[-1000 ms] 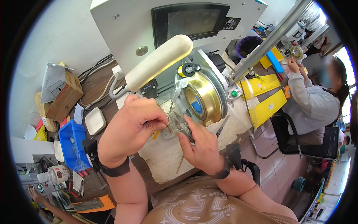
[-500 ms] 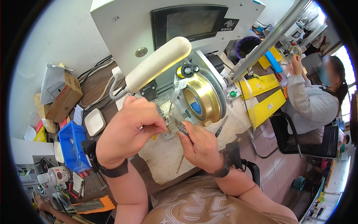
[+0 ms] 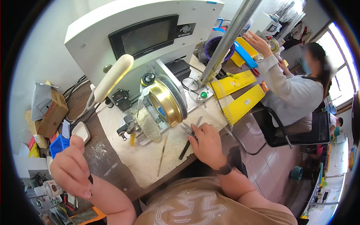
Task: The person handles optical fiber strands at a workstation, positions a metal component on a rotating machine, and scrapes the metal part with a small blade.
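Note:
My left hand (image 3: 71, 168) is raised at the far left, next to the blue bin (image 3: 59, 144). Its fingers are curled and pinched together; whatever may be in them is hidden. My right hand (image 3: 208, 145) rests low over the worktop, fingers closed around what look like small metal snips (image 3: 186, 129), whose grey jaws point left. Partly under that hand lies a slim tool with a black handle (image 3: 183, 150) and a grey blade. Left of it stands the machine's small metal fixture (image 3: 131, 123), beside a gold wheel (image 3: 167, 104); neither hand touches them.
A white lamp arm (image 3: 114, 78) hangs over the fixture, below a screen (image 3: 144, 36). A thin brown stick (image 3: 162, 155) lies on the pale sheet (image 3: 146, 172). Small clear scraps (image 3: 98, 150) lie on the brown table. At right, a co-worker sits by yellow trays (image 3: 243, 103).
My left hand has left the fixture and swung far left. My right hand has drawn back from it, down onto the worktop. The co-worker's hand has risen, and the view has shifted.

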The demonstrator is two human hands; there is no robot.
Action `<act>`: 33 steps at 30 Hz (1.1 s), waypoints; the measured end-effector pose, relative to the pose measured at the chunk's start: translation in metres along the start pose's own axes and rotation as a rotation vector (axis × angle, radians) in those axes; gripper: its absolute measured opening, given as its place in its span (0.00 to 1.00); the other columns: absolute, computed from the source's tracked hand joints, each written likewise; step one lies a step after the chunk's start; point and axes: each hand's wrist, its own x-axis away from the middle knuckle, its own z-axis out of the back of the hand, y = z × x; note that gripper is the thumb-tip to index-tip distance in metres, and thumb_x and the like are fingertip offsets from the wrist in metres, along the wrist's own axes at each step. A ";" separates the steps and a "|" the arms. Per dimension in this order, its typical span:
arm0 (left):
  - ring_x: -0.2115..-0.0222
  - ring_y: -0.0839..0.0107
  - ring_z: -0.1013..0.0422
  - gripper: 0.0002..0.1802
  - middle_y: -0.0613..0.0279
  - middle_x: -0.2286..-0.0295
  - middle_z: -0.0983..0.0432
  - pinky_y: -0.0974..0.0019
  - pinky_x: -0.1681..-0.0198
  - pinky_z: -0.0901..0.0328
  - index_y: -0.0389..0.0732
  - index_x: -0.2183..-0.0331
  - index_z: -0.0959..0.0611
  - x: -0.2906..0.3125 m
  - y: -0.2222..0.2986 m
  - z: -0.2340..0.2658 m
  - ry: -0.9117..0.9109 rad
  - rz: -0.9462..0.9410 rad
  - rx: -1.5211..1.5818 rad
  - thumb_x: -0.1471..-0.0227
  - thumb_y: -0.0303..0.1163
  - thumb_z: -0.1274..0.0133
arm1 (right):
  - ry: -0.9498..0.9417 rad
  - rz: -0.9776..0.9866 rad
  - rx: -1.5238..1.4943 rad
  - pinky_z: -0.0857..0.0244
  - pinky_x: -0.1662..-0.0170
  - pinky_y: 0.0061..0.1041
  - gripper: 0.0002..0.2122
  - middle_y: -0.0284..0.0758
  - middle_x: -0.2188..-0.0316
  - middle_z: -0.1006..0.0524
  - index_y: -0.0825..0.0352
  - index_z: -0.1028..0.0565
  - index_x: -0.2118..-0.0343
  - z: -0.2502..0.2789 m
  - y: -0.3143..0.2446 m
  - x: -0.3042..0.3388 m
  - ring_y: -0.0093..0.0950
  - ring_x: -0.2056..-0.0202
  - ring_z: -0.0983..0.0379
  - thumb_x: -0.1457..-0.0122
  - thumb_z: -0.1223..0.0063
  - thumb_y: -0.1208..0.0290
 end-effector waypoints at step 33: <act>0.62 0.53 0.18 0.12 0.46 0.64 0.15 0.55 0.56 0.27 0.36 0.60 0.11 0.140 0.104 0.092 0.838 1.265 -1.626 0.43 0.33 0.41 | 0.273 0.001 -0.426 0.36 0.62 0.29 0.08 0.40 0.66 0.27 0.72 0.21 0.58 0.051 -0.002 0.016 0.35 0.66 0.30 0.40 0.42 0.78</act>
